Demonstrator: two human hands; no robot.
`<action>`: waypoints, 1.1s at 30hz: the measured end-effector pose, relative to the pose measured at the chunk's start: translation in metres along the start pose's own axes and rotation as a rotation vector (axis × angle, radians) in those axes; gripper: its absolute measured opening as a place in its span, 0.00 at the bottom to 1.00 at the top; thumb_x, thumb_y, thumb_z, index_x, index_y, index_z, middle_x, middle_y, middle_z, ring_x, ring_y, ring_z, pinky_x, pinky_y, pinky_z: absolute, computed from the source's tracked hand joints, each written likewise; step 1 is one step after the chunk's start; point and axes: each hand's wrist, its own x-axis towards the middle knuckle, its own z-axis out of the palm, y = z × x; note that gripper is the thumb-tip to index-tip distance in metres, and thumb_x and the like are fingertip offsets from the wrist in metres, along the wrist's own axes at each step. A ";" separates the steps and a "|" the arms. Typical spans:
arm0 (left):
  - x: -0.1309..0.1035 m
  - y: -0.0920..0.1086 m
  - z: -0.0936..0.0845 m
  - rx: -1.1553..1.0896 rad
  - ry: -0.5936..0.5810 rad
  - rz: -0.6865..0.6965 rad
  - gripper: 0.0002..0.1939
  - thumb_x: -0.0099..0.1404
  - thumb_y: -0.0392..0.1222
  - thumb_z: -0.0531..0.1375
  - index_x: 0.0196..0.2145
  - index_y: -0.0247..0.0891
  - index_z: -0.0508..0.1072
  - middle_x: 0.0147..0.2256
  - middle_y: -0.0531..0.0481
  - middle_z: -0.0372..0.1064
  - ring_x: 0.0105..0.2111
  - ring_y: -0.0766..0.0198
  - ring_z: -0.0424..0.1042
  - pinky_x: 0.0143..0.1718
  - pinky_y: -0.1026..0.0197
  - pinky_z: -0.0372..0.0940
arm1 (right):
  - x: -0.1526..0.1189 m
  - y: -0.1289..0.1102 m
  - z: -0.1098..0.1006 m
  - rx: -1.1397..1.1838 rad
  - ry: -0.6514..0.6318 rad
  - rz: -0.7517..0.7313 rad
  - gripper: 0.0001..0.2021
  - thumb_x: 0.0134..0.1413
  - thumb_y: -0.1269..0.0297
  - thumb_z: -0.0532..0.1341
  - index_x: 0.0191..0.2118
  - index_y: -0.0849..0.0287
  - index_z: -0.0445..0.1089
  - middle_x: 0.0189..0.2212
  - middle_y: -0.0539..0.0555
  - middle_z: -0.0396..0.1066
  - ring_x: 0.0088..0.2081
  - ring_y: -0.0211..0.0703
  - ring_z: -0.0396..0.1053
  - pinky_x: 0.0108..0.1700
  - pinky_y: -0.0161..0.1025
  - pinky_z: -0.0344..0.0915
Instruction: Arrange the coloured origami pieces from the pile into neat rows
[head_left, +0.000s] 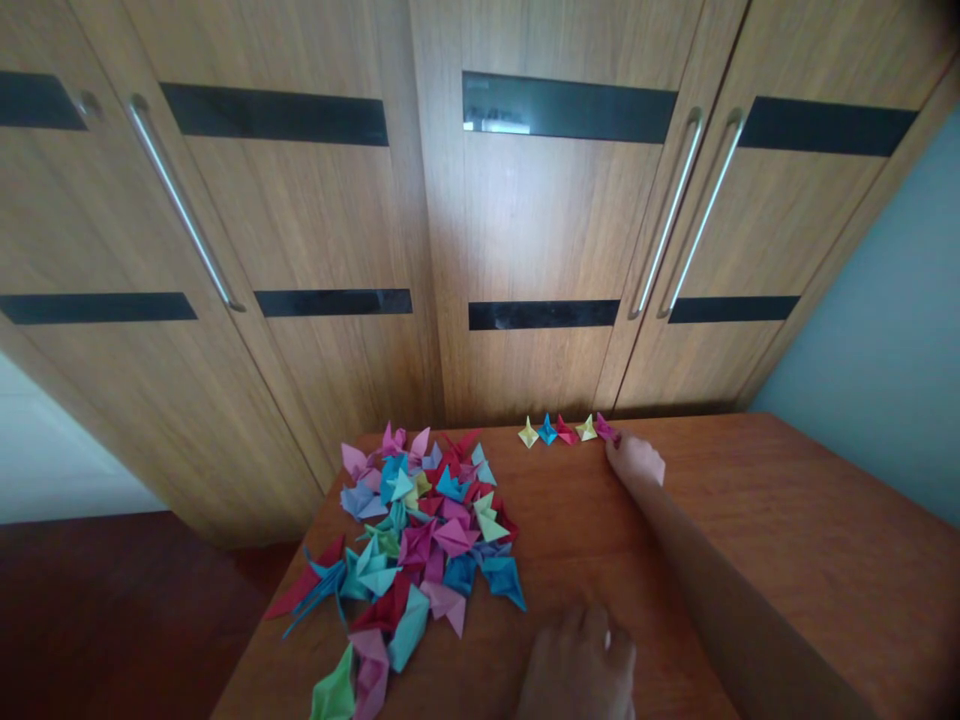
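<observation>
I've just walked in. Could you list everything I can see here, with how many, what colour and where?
Loose folded papers: many, uncountable overlap, mixed colours, table's left side
Paper row: five, yellow, blue, red, yellow, magenta, table's far edge
Table: one, reddish brown, foreground
Cupboard: one, wood-brown, behind table
Long handles: three, silver, cupboard doors
Strips: eight, dark, across doors
Wall: one, pale blue-grey, right
Floor: one, dark reddish brown, lower left
Right hand: one, bare, at row's magenta end
Left hand: one, bare, bottom centre
</observation>
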 end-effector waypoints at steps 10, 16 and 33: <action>0.000 -0.001 0.001 0.015 0.011 -0.022 0.19 0.59 0.39 0.55 0.49 0.39 0.68 0.45 0.39 0.67 0.43 0.47 0.67 0.39 0.47 0.66 | 0.013 -0.005 0.003 -0.031 -0.028 -0.058 0.20 0.58 0.52 0.48 0.46 0.57 0.70 0.40 0.63 0.72 0.43 0.55 0.70 0.42 0.47 0.64; -0.001 -0.003 0.003 0.024 0.022 -0.013 0.19 0.58 0.39 0.55 0.49 0.40 0.67 0.44 0.40 0.67 0.42 0.47 0.67 0.38 0.48 0.67 | 0.011 -0.002 0.003 -0.002 -0.008 -0.012 0.21 0.58 0.52 0.48 0.49 0.56 0.68 0.41 0.63 0.72 0.42 0.55 0.71 0.41 0.45 0.65; -0.001 -0.006 0.007 0.014 0.042 0.021 0.19 0.58 0.40 0.54 0.48 0.39 0.66 0.44 0.40 0.65 0.43 0.48 0.66 0.40 0.48 0.66 | -0.002 -0.002 -0.001 -0.027 -0.003 0.019 0.20 0.57 0.51 0.49 0.46 0.57 0.68 0.38 0.63 0.72 0.41 0.55 0.71 0.40 0.47 0.65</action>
